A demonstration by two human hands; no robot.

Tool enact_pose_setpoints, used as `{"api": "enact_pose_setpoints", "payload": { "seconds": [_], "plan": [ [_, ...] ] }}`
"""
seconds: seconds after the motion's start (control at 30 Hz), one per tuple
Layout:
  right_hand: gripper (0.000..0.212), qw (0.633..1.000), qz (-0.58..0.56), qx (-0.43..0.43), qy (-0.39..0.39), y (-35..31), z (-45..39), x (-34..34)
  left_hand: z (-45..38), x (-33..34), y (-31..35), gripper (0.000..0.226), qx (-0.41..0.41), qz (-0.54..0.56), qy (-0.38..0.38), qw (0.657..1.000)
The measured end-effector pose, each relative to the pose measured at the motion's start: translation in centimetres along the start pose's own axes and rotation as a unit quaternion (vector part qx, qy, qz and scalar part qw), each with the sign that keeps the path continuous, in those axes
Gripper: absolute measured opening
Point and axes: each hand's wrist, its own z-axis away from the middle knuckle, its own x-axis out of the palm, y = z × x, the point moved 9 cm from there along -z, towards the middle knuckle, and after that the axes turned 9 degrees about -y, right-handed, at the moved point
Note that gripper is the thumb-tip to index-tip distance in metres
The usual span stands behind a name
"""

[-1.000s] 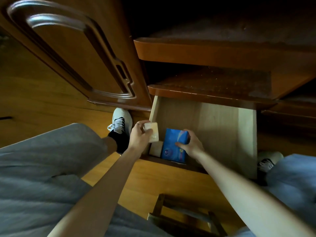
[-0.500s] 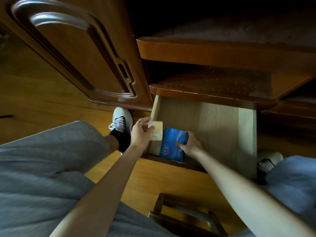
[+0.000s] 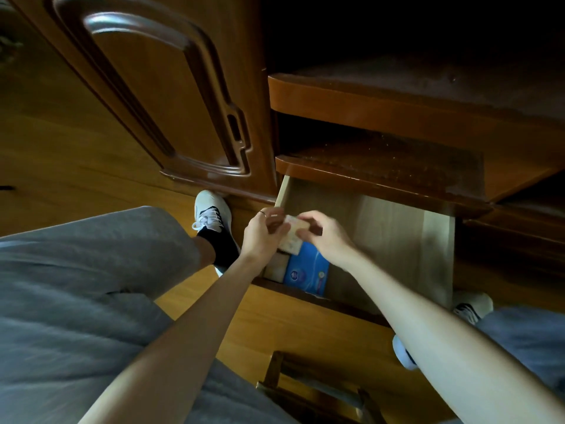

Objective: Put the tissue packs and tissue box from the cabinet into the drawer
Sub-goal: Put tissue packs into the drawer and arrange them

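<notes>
The light wooden drawer (image 3: 397, 237) is pulled out under the cabinet shelves. A blue tissue box (image 3: 307, 272) lies in its front left part. Left of the box, against the drawer's left wall, another pale pack (image 3: 275, 266) sits low in shadow. Above them a small cream tissue pack (image 3: 293, 238) is held by both hands: my left hand (image 3: 263, 237) grips its left side and my right hand (image 3: 324, 237) pinches its right edge with fingertips. The box is free of my hands.
The open cabinet door (image 3: 171, 96) stands at the left. Two dark wooden shelves (image 3: 382, 162) overhang the drawer. My knees in grey trousers and white shoes (image 3: 211, 214) flank the drawer. A small wooden stool frame (image 3: 308, 390) is on the floor below.
My right hand has let go of the blue tissue box, which now lies in the drawer, and moved up left onto the cream pack held by my left hand.
</notes>
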Motion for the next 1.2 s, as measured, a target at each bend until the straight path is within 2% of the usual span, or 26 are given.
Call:
{"api": "enact_pose_setpoints", "payload": {
  "seconds": [0.07, 0.13, 0.23, 0.3, 0.43, 0.63, 0.73, 0.8, 1.0, 1.13, 1.2],
  "plan": [
    [0.024, 0.999, 0.007, 0.023, 0.048, 0.2, -0.9, -0.7, 0.1, -1.6, 0.0, 0.032, -0.009, -0.029, 0.054, 0.998],
    [0.022, 0.995, 0.044, 0.047, 0.08, 0.4, -1.7, -1.1, 0.3, -3.5, -0.9, 0.03, -0.045, -0.106, 0.099, 0.988],
    [0.022, 0.987, 0.12, 0.092, 0.062, 0.6, -3.1, 0.3, 0.9, -3.8, -4.1, 0.031, -0.129, -0.193, 0.046, 0.972],
    [0.021, 0.976, 0.171, 0.116, 0.068, 0.7, -3.9, 1.2, 1.4, -3.0, -5.6, 0.031, -0.146, -0.204, 0.004, 0.968],
    [0.029, 0.958, 0.249, 0.133, 0.058, 1.4, -5.0, 2.9, 1.9, -3.2, -5.6, 0.029, -0.14, -0.237, 0.018, 0.961],
    [0.02, 0.889, 0.435, 0.145, 0.01, 1.9, -6.4, 4.5, 1.7, -3.6, -5.4, 0.027, -0.139, -0.259, 0.019, 0.956],
    [0.021, 0.858, 0.49, 0.152, -0.002, 1.9, -7.2, 4.8, 1.7, -3.6, -5.4, 0.029, -0.138, -0.256, 0.02, 0.957],
    [0.026, 0.85, 0.503, 0.154, 0.003, 2.1, -7.5, 4.9, 1.7, -3.3, -5.2, 0.029, -0.137, -0.256, 0.023, 0.957],
    [0.019, 0.859, 0.483, 0.171, 0.006, 2.9, -8.0, 5.7, 1.9, -3.2, -4.9, 0.026, -0.129, -0.271, 0.037, 0.953],
    [0.018, 0.916, 0.349, 0.2, 0.001, 4.3, -8.0, 4.8, 1.6, -2.8, -4.5, 0.029, -0.125, -0.281, 0.02, 0.951],
    [0.031, 0.935, 0.297, 0.194, 0.016, 4.5, -7.1, 3.9, 1.7, -2.7, -4.5, 0.031, -0.131, -0.281, 0.011, 0.951]
  ]
}}
